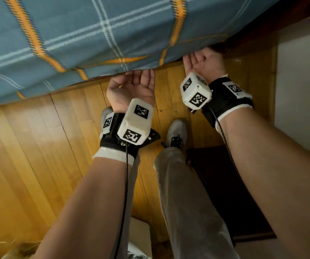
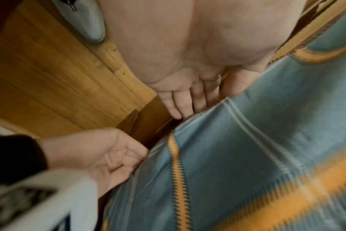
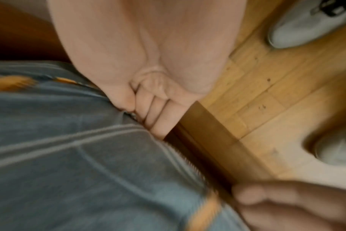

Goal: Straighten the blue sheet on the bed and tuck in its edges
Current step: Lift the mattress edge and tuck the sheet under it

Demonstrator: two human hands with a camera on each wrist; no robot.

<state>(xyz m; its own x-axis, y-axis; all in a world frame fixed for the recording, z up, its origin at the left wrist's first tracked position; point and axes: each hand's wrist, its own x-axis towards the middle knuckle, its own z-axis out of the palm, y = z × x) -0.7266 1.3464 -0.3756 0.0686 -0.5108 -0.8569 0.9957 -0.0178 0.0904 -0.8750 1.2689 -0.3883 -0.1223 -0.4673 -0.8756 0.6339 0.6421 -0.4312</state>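
Evidently mid-tuck: the blue sheet [image 1: 102, 32] lies fairly flat on the bed at twelve o'clock. Left hand [image 1: 131, 88] and right hand [image 1: 202, 61], palms up, fingers [image 2: 185, 101] straight, push its hanging edge under; the edge toward nine o'clock still hangs loose.

blue sheet [image 1: 87, 28] with orange and white plaid stripes.

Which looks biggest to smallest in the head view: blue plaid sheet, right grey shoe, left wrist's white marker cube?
1. Blue plaid sheet, by far.
2-3. White marker cube and grey shoe look alike; the cube sits nearer the camera, so unranked.
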